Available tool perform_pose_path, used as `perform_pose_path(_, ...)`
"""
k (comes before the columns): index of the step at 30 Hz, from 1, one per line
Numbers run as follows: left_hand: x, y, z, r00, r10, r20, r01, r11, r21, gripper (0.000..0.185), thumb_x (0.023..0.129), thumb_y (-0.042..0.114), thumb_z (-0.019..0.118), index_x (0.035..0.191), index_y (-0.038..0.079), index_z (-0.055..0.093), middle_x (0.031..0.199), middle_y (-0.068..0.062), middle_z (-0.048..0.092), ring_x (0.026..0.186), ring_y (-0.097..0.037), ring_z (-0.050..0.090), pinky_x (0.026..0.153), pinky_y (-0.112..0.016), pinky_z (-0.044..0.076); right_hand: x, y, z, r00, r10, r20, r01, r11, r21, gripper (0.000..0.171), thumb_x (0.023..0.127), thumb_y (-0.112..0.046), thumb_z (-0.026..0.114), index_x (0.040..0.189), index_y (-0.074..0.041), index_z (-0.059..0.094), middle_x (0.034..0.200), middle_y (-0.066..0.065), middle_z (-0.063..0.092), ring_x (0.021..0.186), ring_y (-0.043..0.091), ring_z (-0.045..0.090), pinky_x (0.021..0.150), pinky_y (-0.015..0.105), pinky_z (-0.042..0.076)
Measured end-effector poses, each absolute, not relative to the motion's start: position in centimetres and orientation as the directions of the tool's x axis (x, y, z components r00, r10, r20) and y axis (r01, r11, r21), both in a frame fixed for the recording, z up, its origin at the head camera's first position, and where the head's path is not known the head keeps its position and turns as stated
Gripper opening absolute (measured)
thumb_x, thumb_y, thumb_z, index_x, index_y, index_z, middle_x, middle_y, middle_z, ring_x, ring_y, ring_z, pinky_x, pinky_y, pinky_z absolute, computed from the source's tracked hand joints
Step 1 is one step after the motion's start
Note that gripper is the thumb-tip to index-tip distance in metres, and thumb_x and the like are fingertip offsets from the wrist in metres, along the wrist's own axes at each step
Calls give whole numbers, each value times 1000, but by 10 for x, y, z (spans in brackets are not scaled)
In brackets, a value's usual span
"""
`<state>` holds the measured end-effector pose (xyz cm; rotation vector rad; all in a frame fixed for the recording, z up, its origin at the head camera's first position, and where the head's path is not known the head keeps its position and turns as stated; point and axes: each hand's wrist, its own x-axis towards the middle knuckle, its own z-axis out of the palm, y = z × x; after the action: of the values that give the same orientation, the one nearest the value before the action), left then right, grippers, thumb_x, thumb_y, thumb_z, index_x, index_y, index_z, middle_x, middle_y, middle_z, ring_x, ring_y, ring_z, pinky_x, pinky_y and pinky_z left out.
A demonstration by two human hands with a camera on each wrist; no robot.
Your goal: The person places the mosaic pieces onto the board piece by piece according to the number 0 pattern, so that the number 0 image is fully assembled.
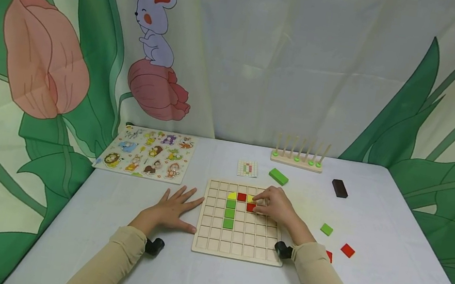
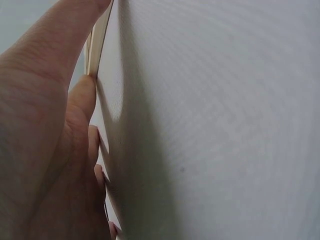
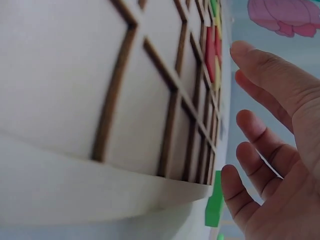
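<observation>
**Fingers seating a red tile on the grid board**

Fingers (image 1: pixel 262 199) of the right hand (image 1: pixel 277 207) curve down over the upper middle of the board (image 1: pixel 238 249), tips on or right at a red tile (image 1: pixel 250 207). Can't tell from the head view if they pinch it or just press it flat; the right wrist view shows the fingers (image 3: pixel 260 130) loosely spread and gently bent, nothing wrapped in them. Left hand (image 1: pixel 175 209) lies flat on the table (image 1: pixel 387 283), fingers straight and splayed, thumb just beside the board's left edge, holding nothing; looks like it steadies the board.

Board state:
- yellow tile (image 1: pixel 232 195) at the top of a column, another red tile (image 1: pixel 242 196) beside it
- green tiles (image 1: pixel 229 213) run down below the yellow one
- a second yellow tile sits mostly hidden under the fingertips

Pattern card (image 1: pixel 247 168) lies just beyond the board. Spare pieces to the right of the board: long green block (image 1: pixel 278 176), small green tile (image 1: pixel 326 229), loose red tile (image 1: pixel 347 250), dark block (image 1: pixel 339 188). One more red piece peeks out from behind the right sleeve.

My read: step in hand is seating this red tile in its cell, pattern roughly part built. Next move likely calls for releasing without dragging the neighbours, checking the card, then reaching right for a loose piece while the left hand keeps the board from sliding.

Animal puzzle (image 1: pixel 146 152) and peg rack (image 1: pixel 297 160) sit at the back, well apart from the hands.
</observation>
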<state>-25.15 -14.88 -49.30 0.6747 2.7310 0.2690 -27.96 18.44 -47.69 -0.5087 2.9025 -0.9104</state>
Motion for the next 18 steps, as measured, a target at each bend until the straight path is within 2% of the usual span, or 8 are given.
perform_pose_path(5,-252,-148,-493,-842,474,-258,414,874,254,93,72,72,60,149,36,22,161,-2,9,148,-34,1,113,-67,3,-277,193,-468,-950,-308,55,-281,762,-583,26,78,-22,77,102,-14,75,102,7,62,99,24,50,84,40,45)
perform_pose_path(12,-252,-147,-493,-841,473,-261,412,874,256,94,72,73,60,149,35,22,161,-3,9,148,-34,1,113,-67,3,-267,218,-455,-960,-254,113,-271,761,-590,29,77,-21,78,103,-10,74,103,10,65,101,31,53,90,47,42)
perform_pose_path(18,-249,-149,-492,-844,472,-253,413,874,256,94,71,73,60,149,34,24,161,-3,10,148,-35,2,113,-67,3,-261,237,-449,-961,-248,124,-274,781,-561,29,79,-21,76,105,-10,73,102,12,64,95,29,54,80,39,44)
